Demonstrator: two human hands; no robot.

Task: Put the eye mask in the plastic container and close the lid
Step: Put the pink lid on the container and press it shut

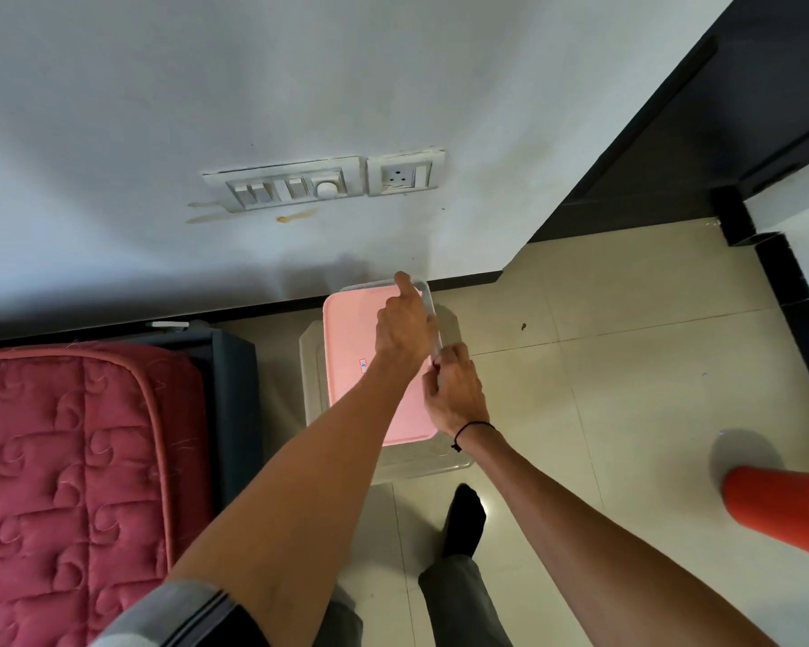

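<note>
1. Plainly, the step in hand looks like the closing: the pink lid [356,361] lies over the clear plastic container [314,366], which stands on the tiled floor [603,389] just short of the wall.
2. The left hand [405,331] reaches across the lid towards its 1 o'clock corner, fingers curled down over the right-hand rim and one fingertip raised at the far corner. Its grip is closed on the lid's edge.
3. The right hand [456,394] sits at the 3 o'clock side of the lid, just below the left hand and touching it, fingers bent round the same rim. Whether it pinches the lid alone or lid and container wall together, I cannot tell.
4. The eye mask is not visible; the opaque lid hides the inside, so I judge it to be already in the container, though this cannot be confirmed.
5. The lid looks slightly askew, its near edge at 6 o'clock sitting short of the container's front wall, so it is probably not yet seated.
6. The next move calls for squaring the lid to the rim, then pressing down along the right side and each corner until it snaps home.
7. A red quilted bed [75,483] lies at 9 o'clock, well apart.
</note>
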